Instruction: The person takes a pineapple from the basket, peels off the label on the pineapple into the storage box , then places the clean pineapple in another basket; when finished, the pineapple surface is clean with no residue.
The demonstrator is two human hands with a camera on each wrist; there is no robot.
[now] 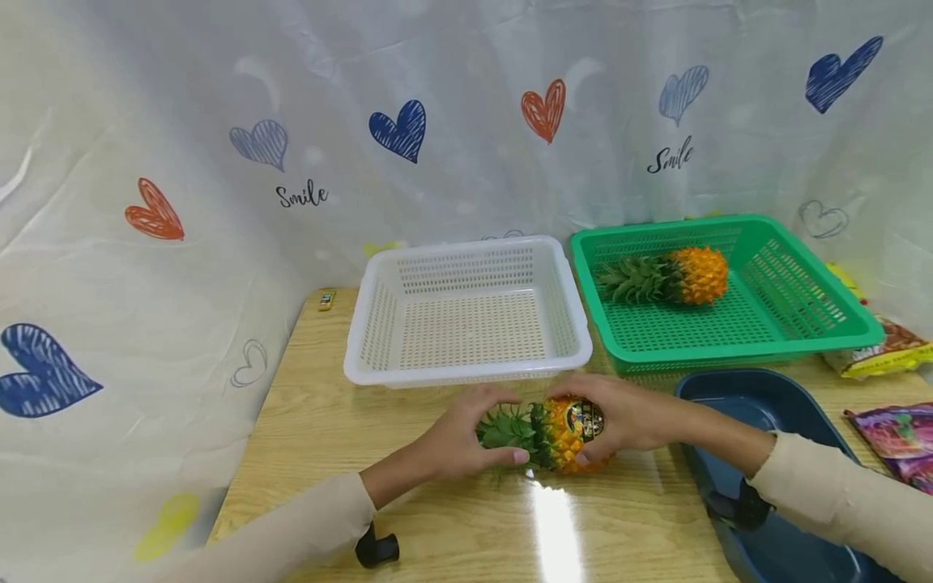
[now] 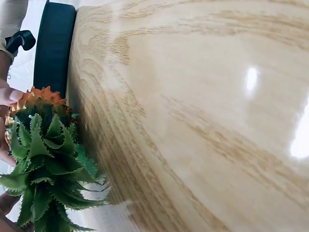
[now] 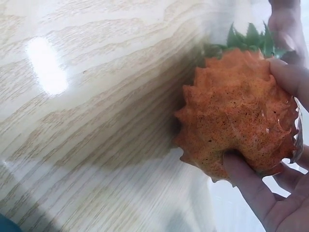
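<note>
An orange pineapple (image 1: 555,441) with a green leafy crown lies on its side just above or on the wooden table; a dark round label shows on it. My right hand (image 1: 630,413) grips its orange body, thumb and fingers on opposite sides. My left hand (image 1: 455,437) curls around the leaves, thumb on the near side. In the left wrist view the spiky crown (image 2: 48,169) points toward the camera, with the left fingers mostly hidden behind it. The fruit's base (image 3: 236,116) fills the right wrist view, the right thumb and fingers pressed on it.
A white basket (image 1: 466,376) stands behind the hands. Beside it, a green basket (image 1: 743,356) holds another pineapple (image 1: 701,277). The dark blue basin (image 1: 765,397) lies under my right forearm. Snack bags (image 1: 896,433) are at the right; a small yellow packet (image 1: 326,300) sits back left.
</note>
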